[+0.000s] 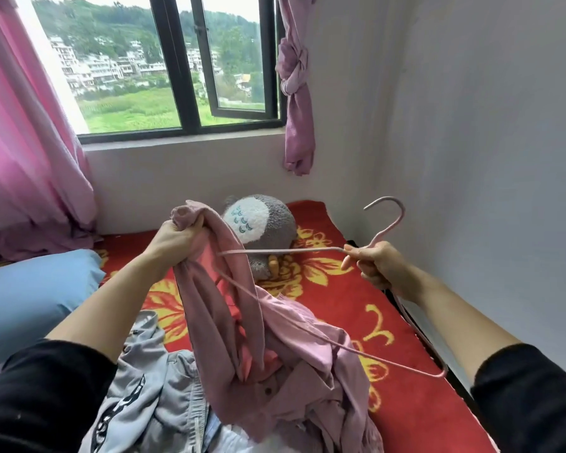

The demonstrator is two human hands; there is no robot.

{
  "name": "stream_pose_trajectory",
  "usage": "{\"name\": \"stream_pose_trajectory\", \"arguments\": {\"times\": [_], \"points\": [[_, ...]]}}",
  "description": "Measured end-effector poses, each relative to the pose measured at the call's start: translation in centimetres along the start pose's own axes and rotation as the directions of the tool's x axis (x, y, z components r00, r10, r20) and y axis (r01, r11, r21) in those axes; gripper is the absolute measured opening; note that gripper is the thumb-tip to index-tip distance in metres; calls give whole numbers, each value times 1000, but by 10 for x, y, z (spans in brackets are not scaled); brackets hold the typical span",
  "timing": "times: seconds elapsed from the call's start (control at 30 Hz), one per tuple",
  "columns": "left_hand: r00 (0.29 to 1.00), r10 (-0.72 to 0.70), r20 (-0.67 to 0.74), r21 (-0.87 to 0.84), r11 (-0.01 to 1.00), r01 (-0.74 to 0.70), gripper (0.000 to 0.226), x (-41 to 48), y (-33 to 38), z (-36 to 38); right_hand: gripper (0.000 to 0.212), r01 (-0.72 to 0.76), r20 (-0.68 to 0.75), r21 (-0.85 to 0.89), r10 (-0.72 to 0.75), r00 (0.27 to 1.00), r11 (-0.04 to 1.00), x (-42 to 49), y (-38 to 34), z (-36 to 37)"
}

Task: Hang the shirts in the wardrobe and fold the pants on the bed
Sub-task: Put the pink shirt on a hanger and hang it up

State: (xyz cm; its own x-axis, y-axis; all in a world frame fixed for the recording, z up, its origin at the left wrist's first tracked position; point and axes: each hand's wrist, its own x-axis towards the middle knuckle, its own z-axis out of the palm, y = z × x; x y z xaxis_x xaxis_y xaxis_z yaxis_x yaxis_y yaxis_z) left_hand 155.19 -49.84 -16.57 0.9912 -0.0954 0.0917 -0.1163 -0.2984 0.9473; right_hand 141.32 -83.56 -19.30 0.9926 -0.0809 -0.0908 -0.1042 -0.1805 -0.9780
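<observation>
- A grey garment point(151, 397) lies nearest on the bed point(356, 289).
- The left hand point(177, 238) clenches its fingers on the pink shirt point(216, 322), which hangs bunched over the bed.
- The right hand point(378, 264) grips the hanger point(291, 250) at its neck, with one end tucked into the shirt.
- Hangering looks half done; next, seat the other shoulder.
</observation>
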Motion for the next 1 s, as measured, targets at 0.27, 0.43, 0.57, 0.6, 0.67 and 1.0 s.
{"name": "stream_pose_trajectory", "arguments": {"times": [0.27,0.43,0.57,0.6,0.67,1.0], "points": [[961,115,252,-150,986,-79,23,-28,16,20,24,116,-126,-357,-171,977,927,8,13,82],[923,146,355,-278,960,-44,14,-46,22,28,40,128,-212,-276,-190,959,953,13,20,126],[875,184,449,-358,934,-13,15,-55,24,27,49,168,-137,-244,-205,969,955,15,18,149],[864,186,467,-357,934,-8,14,-57,23,26,45,156,-154,-229,-194,969,961,16,17,151],[860,168,481,-359,933,18,14,-57,20,20,25,113,-233,-212,-162,959,971,19,13,150],[583,-181,792,70,975,209,53,-62,2,-20,19,127,-336,-265,-216,917,956,24,5,120]]}}
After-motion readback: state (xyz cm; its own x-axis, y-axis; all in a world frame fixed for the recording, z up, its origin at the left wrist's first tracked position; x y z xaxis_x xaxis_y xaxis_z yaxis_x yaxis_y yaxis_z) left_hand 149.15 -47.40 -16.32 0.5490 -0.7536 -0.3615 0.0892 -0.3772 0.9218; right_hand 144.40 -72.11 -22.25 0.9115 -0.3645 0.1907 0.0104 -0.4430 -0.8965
